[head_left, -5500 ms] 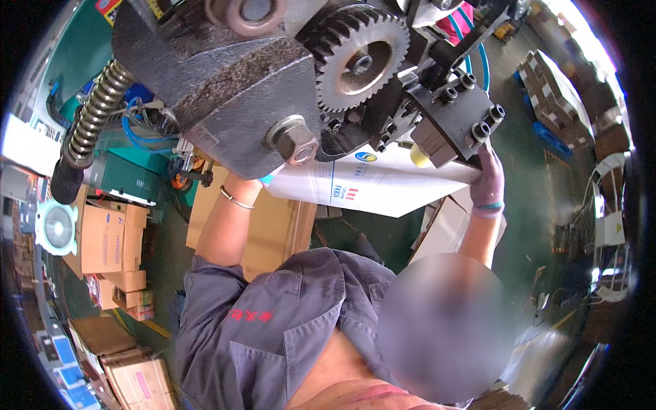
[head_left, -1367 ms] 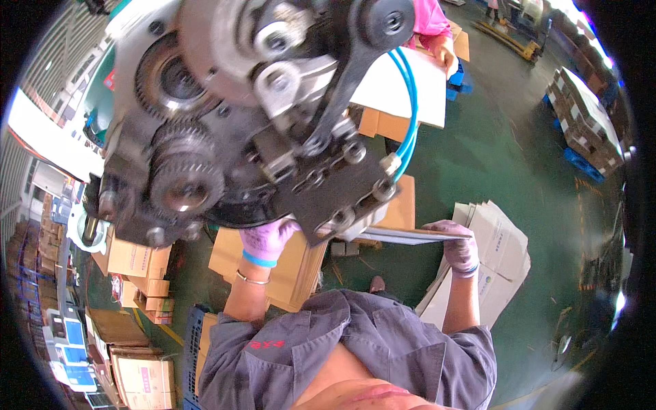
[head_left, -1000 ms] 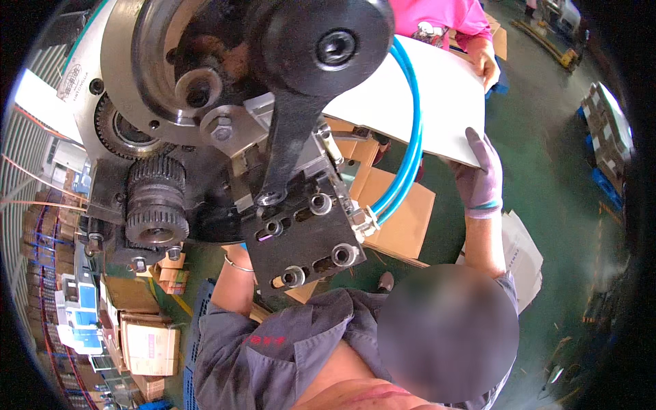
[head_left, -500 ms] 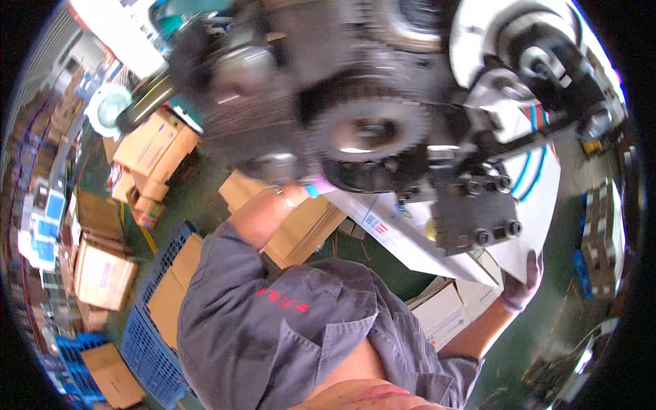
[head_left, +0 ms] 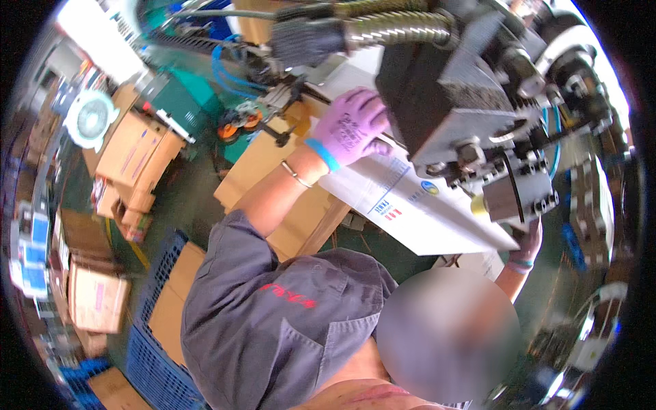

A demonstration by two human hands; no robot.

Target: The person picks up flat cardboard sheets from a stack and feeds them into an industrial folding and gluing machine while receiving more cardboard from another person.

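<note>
A white printed carton [head_left: 437, 212], flattened or folded, slants beneath the machine head in front of me. My left hand [head_left: 352, 126], in a pink-purple glove with a blue cuff, is closed over its left end, fingers curled down and thumb on the printed face. At the carton's right end, my right hand [head_left: 529, 242] grips near the corner, also gloved; the machine hides part of its fingers. The dark metal machine head [head_left: 451, 102], with bolts and a block at its lower end, hangs over the carton between my hands and covers much of it.
Flat brown cardboard [head_left: 314, 219] lies stacked below my left forearm. A blue plastic crate [head_left: 150, 342] stands at the left, near brown boxes [head_left: 99, 294] and a pale fan [head_left: 91, 117]. A ribbed hose [head_left: 400, 29] crosses the top. A round blurred patch covers the lower right.
The machine head has shifted up and right in view, uncovering my left hand and more of the carton's printed face. My right hand appears slightly higher and more hidden by the machine.
</note>
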